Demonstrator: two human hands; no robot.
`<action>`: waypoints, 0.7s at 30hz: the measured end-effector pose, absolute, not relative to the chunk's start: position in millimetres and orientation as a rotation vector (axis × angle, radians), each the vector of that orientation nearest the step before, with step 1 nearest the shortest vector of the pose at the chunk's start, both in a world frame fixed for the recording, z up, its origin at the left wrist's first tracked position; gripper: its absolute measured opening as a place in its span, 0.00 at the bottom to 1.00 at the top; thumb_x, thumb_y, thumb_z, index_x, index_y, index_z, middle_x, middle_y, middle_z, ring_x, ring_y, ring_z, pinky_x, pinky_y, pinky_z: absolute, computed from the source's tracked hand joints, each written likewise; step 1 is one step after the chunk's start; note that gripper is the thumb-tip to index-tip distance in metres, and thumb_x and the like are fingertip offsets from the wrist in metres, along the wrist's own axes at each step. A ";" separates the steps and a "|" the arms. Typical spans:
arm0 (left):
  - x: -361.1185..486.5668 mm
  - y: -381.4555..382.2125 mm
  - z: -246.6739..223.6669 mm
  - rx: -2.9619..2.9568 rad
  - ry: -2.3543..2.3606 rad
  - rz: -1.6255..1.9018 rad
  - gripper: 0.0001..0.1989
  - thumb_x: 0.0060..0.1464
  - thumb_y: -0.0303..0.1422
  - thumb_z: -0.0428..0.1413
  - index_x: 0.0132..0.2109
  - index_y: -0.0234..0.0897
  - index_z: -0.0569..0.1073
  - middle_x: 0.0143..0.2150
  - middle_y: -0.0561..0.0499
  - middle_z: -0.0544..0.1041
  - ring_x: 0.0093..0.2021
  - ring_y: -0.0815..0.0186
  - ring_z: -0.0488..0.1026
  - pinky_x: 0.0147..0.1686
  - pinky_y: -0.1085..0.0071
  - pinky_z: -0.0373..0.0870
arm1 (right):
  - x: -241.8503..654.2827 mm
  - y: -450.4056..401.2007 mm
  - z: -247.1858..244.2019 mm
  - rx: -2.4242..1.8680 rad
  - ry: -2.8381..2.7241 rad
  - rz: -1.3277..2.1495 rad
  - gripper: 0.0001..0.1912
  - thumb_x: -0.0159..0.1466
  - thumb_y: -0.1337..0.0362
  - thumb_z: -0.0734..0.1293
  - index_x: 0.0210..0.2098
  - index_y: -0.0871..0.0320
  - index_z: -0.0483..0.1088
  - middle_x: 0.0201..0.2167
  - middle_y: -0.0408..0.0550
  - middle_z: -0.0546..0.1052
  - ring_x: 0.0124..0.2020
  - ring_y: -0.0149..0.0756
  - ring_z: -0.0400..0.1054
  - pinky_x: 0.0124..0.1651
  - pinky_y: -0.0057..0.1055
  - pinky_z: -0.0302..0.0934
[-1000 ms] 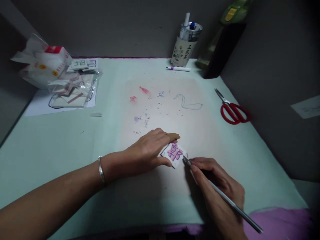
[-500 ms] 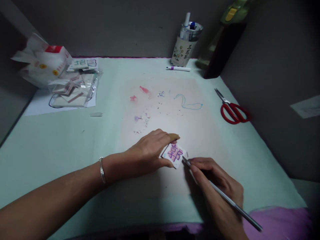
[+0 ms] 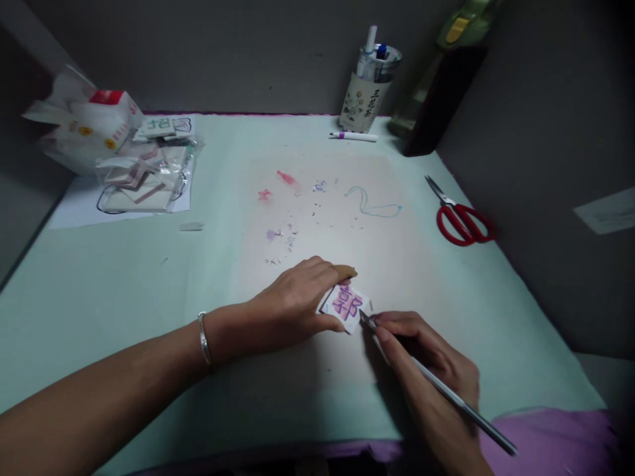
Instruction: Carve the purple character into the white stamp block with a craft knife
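My left hand point(image 3: 302, 297), with a tan wrap on one fingertip, grips a small white square block point(image 3: 348, 308) between thumb and fingers. Purple outlined characters over pink cover the block's top face. In my right hand point(image 3: 426, 370) is a slim silver craft knife point(image 3: 461, 402), held like a pen, its blade tip at the block's right edge. Both hands are over a pale sheet point(image 3: 317, 363) with small shavings and coloured marks on it.
Red-handled scissors point(image 3: 461, 221) lie at the right. At the back stand a can of pens point(image 3: 364, 99) and a green bottle point(image 3: 417, 99), with a marker point(image 3: 354, 137) in front. Bagged blocks point(image 3: 143, 182) and a white plastic package point(image 3: 99, 129) sit at back left.
The knife and my right hand have shifted slightly to the left, the blade tip moving a little along the block's edge. My left hand keeps its hold on the block.
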State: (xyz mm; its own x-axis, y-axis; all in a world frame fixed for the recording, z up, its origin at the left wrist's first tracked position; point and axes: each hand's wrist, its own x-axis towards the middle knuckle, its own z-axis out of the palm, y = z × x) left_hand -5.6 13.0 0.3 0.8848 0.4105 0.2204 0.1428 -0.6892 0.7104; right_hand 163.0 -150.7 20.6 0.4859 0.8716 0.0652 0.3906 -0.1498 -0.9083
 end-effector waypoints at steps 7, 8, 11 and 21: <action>-5.5 13.1 -3.7 2.318 0.367 0.522 0.36 0.55 0.38 0.72 0.65 0.36 0.66 0.58 0.40 0.78 0.57 0.53 0.74 0.57 0.57 0.74 | 162.0 -149.0 22.6 -1.747 -1.081 0.605 0.07 0.66 0.63 0.72 0.31 0.52 0.79 0.34 0.45 0.81 0.36 0.34 0.77 0.36 0.24 0.70; -5.4 13.2 -4.2 2.317 0.366 0.523 0.36 0.56 0.38 0.72 0.65 0.37 0.66 0.57 0.41 0.78 0.57 0.53 0.74 0.57 0.57 0.74 | 161.8 -148.6 22.9 -1.752 -1.076 0.603 0.07 0.66 0.63 0.72 0.31 0.52 0.79 0.34 0.45 0.82 0.35 0.34 0.77 0.36 0.24 0.70; -5.2 13.6 -5.3 2.314 0.364 0.521 0.36 0.55 0.39 0.72 0.65 0.36 0.66 0.57 0.41 0.79 0.56 0.54 0.74 0.57 0.58 0.74 | 162.4 -147.9 23.3 -1.804 -1.043 0.573 0.06 0.64 0.62 0.72 0.30 0.52 0.80 0.33 0.45 0.83 0.34 0.33 0.78 0.34 0.23 0.70; -6.0 14.9 -5.5 2.308 0.363 0.497 0.35 0.57 0.40 0.71 0.65 0.34 0.67 0.56 0.41 0.78 0.57 0.54 0.74 0.58 0.60 0.73 | 164.4 -149.5 24.9 -1.864 -0.975 0.518 0.07 0.62 0.60 0.73 0.29 0.52 0.81 0.31 0.43 0.85 0.30 0.32 0.78 0.32 0.22 0.70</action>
